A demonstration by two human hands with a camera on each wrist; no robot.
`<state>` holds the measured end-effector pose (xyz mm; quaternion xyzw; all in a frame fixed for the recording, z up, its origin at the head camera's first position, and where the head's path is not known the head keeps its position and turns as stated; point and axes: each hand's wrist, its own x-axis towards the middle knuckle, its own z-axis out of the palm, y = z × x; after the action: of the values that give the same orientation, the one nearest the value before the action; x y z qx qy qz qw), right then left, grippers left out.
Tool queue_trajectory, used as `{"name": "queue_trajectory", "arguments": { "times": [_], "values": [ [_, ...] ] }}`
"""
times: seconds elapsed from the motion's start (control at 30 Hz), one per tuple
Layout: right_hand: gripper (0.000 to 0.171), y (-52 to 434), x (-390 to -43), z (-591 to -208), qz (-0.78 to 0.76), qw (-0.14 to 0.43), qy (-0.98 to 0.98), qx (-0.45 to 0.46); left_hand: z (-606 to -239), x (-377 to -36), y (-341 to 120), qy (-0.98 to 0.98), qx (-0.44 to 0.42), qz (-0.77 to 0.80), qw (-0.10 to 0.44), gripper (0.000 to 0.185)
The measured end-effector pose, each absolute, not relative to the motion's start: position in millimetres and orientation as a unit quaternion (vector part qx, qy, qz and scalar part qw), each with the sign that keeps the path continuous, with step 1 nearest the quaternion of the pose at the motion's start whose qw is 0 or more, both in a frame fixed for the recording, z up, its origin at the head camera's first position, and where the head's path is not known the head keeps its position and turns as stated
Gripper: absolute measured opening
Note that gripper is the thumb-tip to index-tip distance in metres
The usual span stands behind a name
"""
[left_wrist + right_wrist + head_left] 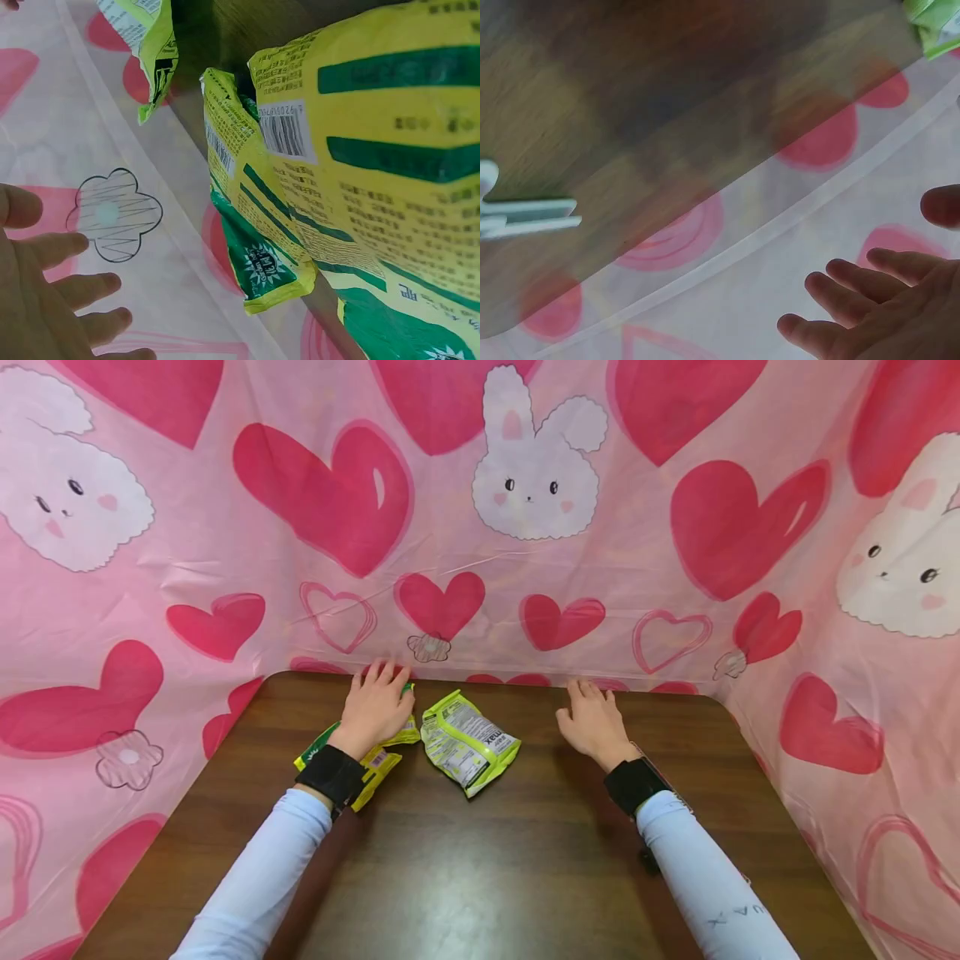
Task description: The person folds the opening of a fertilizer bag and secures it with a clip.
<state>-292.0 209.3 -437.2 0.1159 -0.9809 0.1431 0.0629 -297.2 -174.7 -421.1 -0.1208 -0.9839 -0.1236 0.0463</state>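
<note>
Item: my left hand (377,710), left of centre in the head view, over the yellow packets; fingers spread apart, nothing gripped.
Item: my right hand (596,722), right of centre, near the table's far edge; fingers extended, likewise holding nothing.
Item: two yellow-and-green printed packets, the larger (382,187) filling the right of the left wrist view, the smaller (251,202) at its centre, close together; in the head view, partly hidden by my left hand and wrist.
Item: one lime-green and grey packet marked "max" (468,743), centre of the head view, lying slightly creased between my hands.
Item: one pale two-pronged object (529,217), left edge of the right wrist view, on the brown table (465,893); kind uncertain.
Condition of work, as I judge it: packets loosely grouped, not lined up or stacked; any handling left calls for a fresh grip. Whether this is start or finish, I cannot tell.
</note>
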Motion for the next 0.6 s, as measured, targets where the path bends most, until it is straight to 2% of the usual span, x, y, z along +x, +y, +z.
{"name": "queue_trajectory", "arguments": {
  "times": [0.6],
  "values": [
    [0.06, 160.8, -251.3, -448.0, 0.164, 0.072, -0.965, 0.191, -431.4, -272.7, -204.3, -0.986, -0.093, -0.136, 0.014, 0.058]
  ]
}}
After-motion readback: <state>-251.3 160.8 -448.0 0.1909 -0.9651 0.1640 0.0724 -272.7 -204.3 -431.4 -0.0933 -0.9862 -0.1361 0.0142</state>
